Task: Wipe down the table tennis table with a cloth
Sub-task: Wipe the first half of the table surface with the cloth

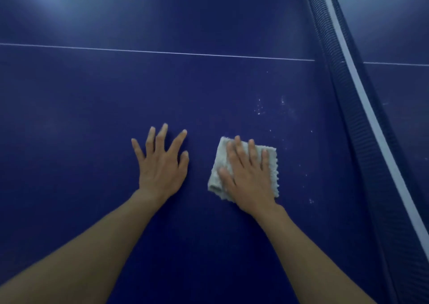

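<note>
Pressing a folded pale grey cloth (246,169) flat-fingered, the right hand (249,176) works the dark blue table tennis table (92,106), left hand (161,162) splayed flat beside, white specks (261,108) near the white-topped dark net (362,108).

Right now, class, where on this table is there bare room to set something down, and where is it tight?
Free: the wide table stretch left of the left hand, and the band between both hands and the white line. Tight: the gap between the left hand and the cloth under the right hand; between cloth and net lie white specks.

Dark blue table (92,117), pale grey cloth (220,164)
</note>
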